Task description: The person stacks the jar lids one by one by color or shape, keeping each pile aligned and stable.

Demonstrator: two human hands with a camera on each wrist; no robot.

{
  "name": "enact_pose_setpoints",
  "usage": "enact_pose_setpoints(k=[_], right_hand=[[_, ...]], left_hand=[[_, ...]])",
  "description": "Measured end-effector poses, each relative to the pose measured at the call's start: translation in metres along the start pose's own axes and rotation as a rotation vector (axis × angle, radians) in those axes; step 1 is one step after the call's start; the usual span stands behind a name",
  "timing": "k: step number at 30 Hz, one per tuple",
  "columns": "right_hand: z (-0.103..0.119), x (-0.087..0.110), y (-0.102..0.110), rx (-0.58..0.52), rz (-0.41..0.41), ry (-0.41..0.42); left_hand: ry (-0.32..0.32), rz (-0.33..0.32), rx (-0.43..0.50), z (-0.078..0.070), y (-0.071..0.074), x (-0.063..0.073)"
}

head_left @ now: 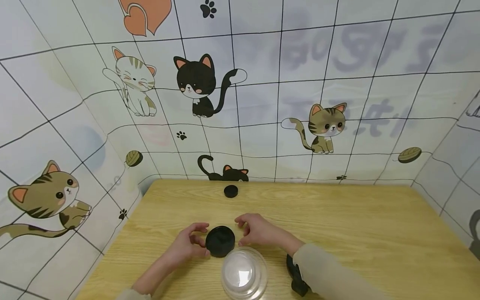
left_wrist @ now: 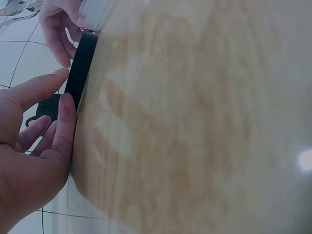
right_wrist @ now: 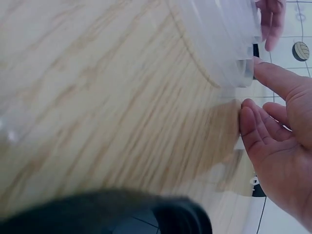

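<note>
A round black shallow disc with a raised rim lies flat on the wooden table. My left hand is at its left side, fingers relaxed and spread, with fingertips right at its rim. In the left wrist view, the disc's dark edge shows side-on beside the fingertips of my left hand. My right hand is to the right of the disc, loosely bent, with nothing between its fingers. Just below the disc stands a clear stepped plastic container. In the right wrist view, this container is close to my right thumb.
A small black round piece sits near the table's back edge. Under my right forearm lies a black curved object, partly covered by the sleeve. Walls printed with cats and grid lines surround the table at the back and sides.
</note>
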State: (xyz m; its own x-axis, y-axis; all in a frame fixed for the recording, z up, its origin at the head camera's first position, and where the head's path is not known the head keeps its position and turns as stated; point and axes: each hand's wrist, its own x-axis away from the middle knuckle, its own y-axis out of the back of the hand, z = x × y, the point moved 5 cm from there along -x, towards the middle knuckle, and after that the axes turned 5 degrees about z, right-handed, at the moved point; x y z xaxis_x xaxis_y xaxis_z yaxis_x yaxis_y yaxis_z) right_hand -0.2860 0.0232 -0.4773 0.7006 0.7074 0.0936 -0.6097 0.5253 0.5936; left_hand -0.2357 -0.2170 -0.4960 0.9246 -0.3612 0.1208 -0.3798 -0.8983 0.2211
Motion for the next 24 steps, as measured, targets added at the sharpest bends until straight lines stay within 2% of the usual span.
enact_pose_setpoints(k=[10, 18, 24], right_hand=[[0.005, -0.009, -0.004, 0.073, -0.018, 0.049], [0.008, -0.013, -0.009, 0.059, 0.007, 0.084], [0.009, -0.015, -0.008, 0.049, 0.015, 0.073]], left_hand=[[-0.007, 0.004, -0.054, -0.003, -0.005, -0.004], [0.030, -0.013, -0.071, -0.004, -0.007, -0.003], [0.039, -0.032, -0.104, -0.007, -0.007, -0.005]])
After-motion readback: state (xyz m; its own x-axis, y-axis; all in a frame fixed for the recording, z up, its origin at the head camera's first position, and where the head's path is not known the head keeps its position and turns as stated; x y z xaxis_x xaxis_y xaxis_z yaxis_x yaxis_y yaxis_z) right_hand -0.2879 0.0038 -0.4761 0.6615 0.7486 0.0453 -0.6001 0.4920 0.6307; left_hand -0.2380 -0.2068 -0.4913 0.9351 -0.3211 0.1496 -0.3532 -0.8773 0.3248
